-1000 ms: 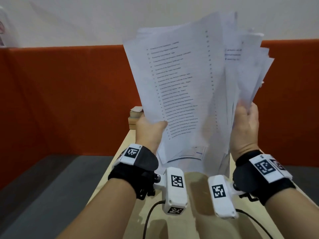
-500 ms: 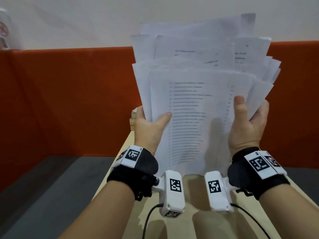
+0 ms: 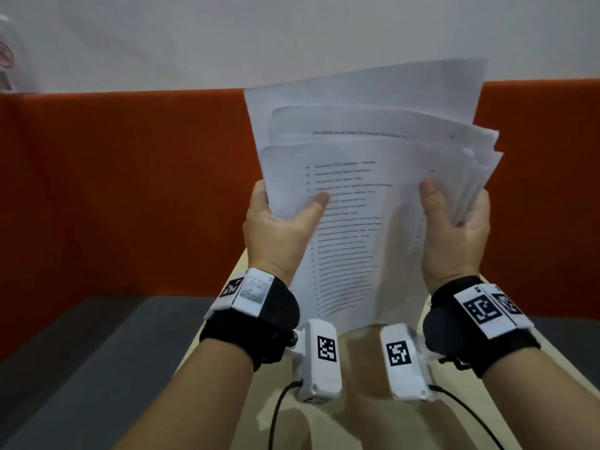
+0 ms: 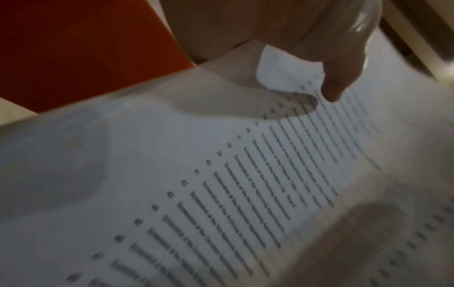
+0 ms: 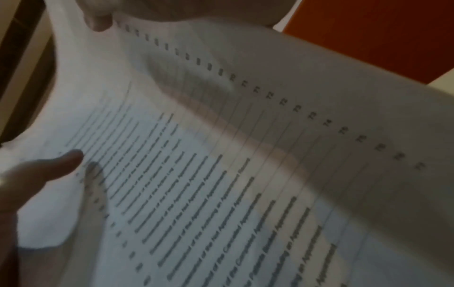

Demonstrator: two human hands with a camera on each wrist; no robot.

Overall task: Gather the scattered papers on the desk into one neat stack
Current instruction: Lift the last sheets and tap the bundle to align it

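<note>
A loose bundle of white printed papers (image 3: 367, 196) stands upright in the air above the desk (image 3: 357, 417), its sheets fanned unevenly at the top and right. My left hand (image 3: 282, 225) grips the bundle's left edge, thumb on the front page. My right hand (image 3: 454, 228) grips the right edge, thumb on the front and fingers behind. In the left wrist view the front page (image 4: 221, 174) fills the frame under my thumb. The right wrist view shows the same page (image 5: 221, 155), with the other hand's thumb at lower left.
An orange partition (image 3: 130, 190) runs behind the desk with a white wall above it. A grey surface (image 3: 81, 368) lies to the left of the light wooden desk. Cables from the wrist cameras trail over the desk near me.
The bundle has come down lower and turned to face me squarely. Both hands have moved to its side edges, and the sheets fan out less than before.
</note>
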